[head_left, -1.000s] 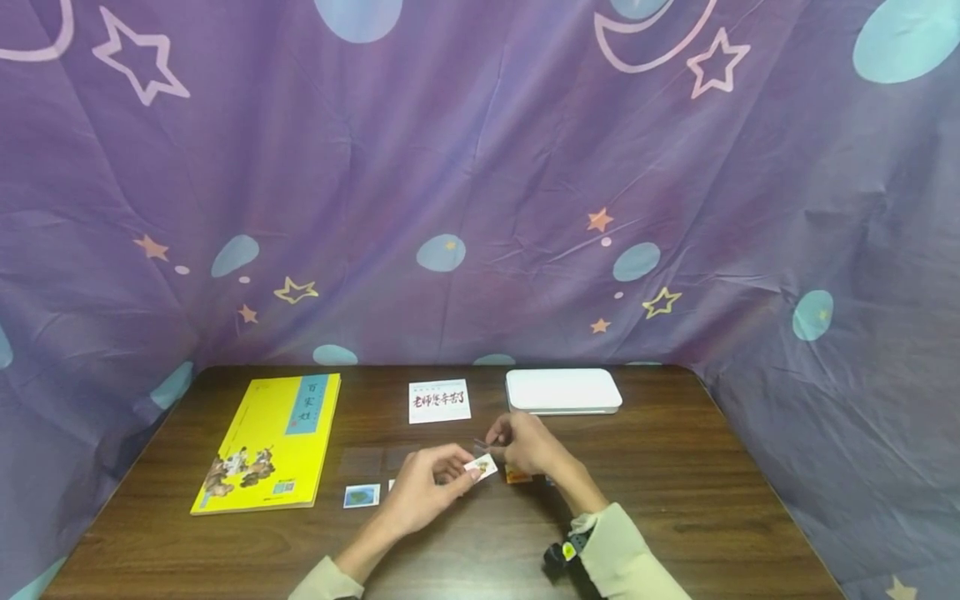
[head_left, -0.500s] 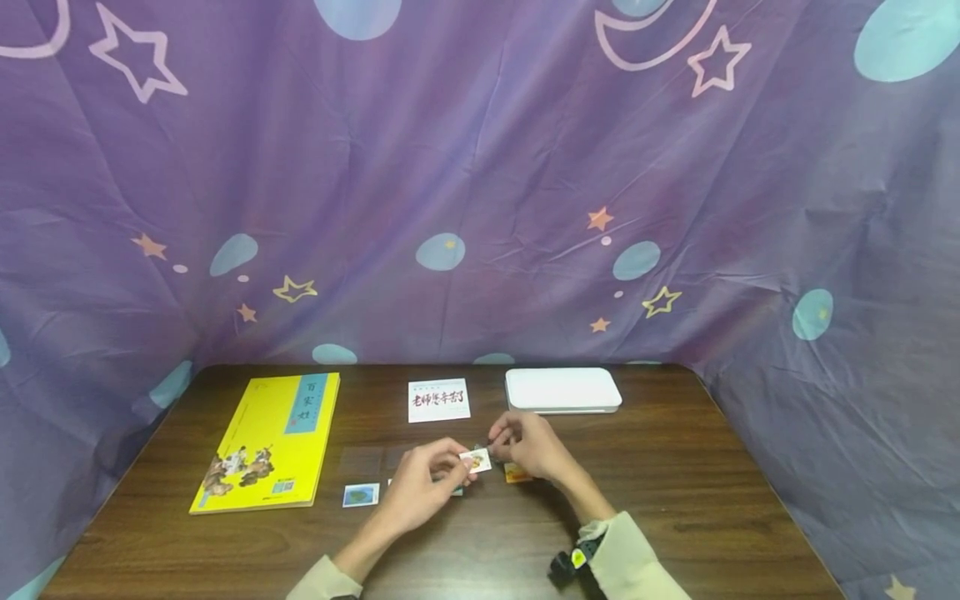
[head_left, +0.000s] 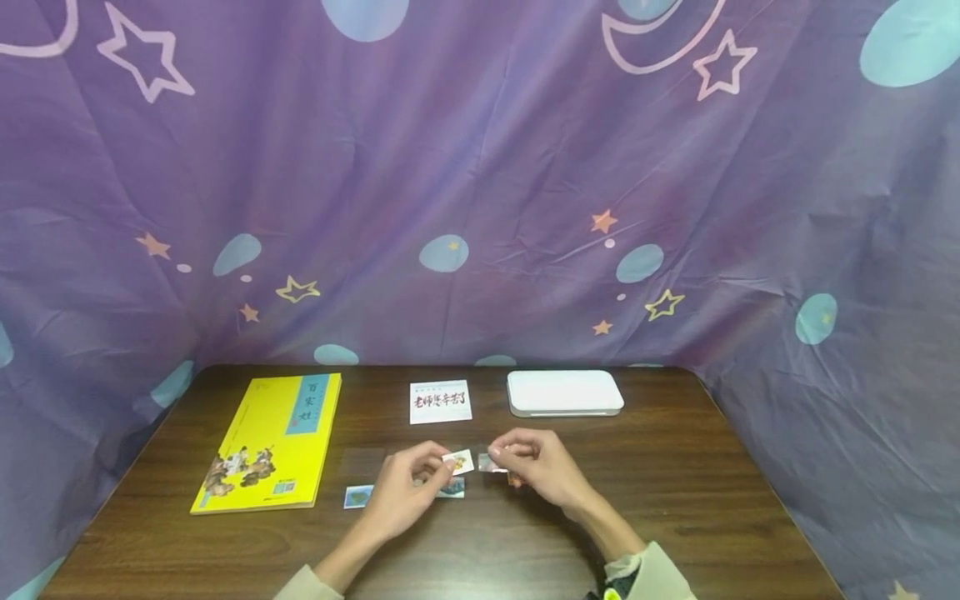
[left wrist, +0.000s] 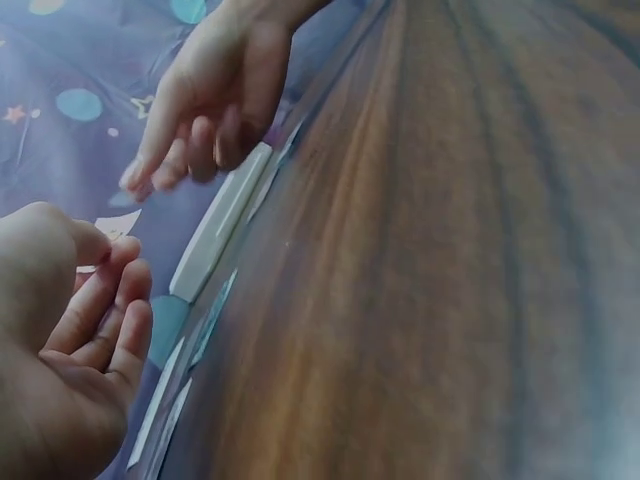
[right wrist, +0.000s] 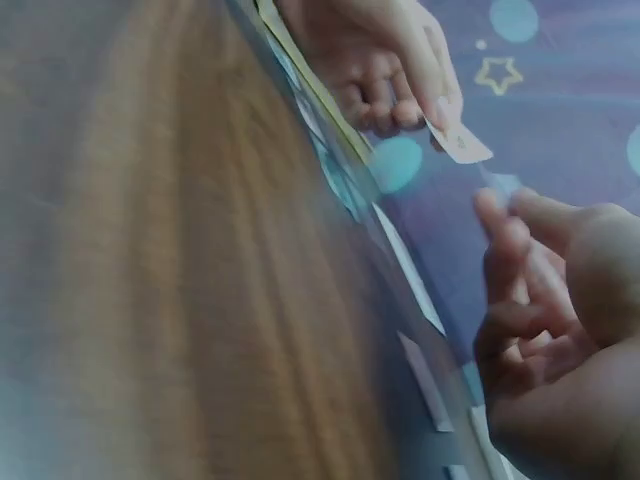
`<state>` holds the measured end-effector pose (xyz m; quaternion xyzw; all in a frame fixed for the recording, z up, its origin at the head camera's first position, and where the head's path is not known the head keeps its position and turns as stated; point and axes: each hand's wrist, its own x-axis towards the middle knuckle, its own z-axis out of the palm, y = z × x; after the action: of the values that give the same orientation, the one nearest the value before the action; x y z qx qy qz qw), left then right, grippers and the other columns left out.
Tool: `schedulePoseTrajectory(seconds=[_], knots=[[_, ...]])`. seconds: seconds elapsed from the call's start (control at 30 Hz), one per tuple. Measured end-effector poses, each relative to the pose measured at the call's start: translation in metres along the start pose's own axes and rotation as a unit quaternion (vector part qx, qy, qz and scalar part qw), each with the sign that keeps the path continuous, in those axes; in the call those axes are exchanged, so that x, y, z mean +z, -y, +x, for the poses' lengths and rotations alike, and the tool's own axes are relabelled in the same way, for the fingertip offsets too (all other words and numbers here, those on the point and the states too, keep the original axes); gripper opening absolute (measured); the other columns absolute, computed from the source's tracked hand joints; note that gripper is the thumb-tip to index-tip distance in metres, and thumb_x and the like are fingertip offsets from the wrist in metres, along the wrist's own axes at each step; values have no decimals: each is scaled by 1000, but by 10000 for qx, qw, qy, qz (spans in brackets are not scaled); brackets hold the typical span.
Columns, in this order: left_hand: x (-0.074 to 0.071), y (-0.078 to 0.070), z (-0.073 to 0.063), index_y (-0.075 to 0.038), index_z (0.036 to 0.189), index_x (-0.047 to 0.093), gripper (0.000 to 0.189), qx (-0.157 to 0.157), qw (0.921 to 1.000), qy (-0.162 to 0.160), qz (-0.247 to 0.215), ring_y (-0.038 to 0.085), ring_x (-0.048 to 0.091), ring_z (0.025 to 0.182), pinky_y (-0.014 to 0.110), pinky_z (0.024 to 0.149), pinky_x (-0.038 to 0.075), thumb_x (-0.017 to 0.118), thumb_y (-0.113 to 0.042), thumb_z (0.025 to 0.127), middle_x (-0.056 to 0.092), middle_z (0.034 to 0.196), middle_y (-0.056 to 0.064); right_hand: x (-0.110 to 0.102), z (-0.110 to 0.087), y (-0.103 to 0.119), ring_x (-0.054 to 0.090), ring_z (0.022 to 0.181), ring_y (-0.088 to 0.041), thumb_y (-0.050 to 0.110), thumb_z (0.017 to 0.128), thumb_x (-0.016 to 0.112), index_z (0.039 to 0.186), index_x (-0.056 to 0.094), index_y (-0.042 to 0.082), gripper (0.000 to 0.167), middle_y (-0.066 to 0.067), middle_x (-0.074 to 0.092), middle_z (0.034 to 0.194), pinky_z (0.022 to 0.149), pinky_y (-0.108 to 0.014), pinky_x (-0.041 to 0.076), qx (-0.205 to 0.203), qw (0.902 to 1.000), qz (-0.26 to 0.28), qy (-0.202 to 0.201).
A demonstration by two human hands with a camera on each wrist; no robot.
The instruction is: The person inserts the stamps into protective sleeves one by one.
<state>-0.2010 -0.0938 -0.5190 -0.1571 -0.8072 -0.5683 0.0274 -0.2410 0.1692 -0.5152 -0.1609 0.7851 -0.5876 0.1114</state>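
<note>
Brown wood grain marks the single table (head_left: 675, 508), over which two hands work. The left hand (head_left: 411, 485) pinches one small white picture card (head_left: 461, 462) between thumb and forefinger, raised above the tabletop. The right hand (head_left: 546, 468) pinches one small translucent piece (head_left: 490, 464) between thumb and fingertips; in the head view a narrow gap separates it from the picture card.

At least three further small cards lie on the table: a blue-and-green card (head_left: 357, 497) left of the left hand, a teal-grey card (head_left: 453, 488) partly behind its fingers, and an orange card (head_left: 513, 481) mostly hidden by the right hand. One faint clear rectangle (head_left: 363, 460) lies above the blue-and-green card.

Around these are one yellow book (head_left: 258, 446) titled 百家姓 at the left, one white card with dark red characters (head_left: 441, 402) at the back centre, and one container, a flat white case (head_left: 565, 392), at the back right; its top is closed and its interior hidden.
</note>
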Motion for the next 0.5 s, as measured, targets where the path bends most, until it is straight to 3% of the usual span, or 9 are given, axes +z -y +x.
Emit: schedulePoseTrajectory(seconds=[0.07,0.23,0.33,0.5], knots=[[-1,2,-2,-13,106,77,5,48,10000,15,31,25,78,77,22,76,62,74,-16,103,82,90,4,2,-6,-1,58,53,-9,29,101,79,116,77,5,29,-27,79,90,47,-18,45,97,9995,316,-13],[-1,6,-5,-15,106,77,6,201,9998,68,-30,24,79,77,23,77,62,75,-18,103,82,90,2,8,-16,-4,70,63,-11,28,98,82,120,76,3,34,-25,81,97,48,-15,47,318,9972,682,40],[-1,8,-7,-15,107,77,6,238,9996,112,-74,20,78,77,23,77,62,75,-19,103,82,89,2,10,-20,-6,76,72,-13,28,97,83,119,76,3,34,-21,83,102,52,-15,51,403,9969,665,70],[-1,10,-9,-17,107,77,6,184,9994,258,-128,13,76,76,24,78,63,75,-21,104,82,88,2,12,-23,-11,67,58,-8,29,98,82,115,78,4,30,-19,83,94,50,-16,47,401,9979,500,29]])
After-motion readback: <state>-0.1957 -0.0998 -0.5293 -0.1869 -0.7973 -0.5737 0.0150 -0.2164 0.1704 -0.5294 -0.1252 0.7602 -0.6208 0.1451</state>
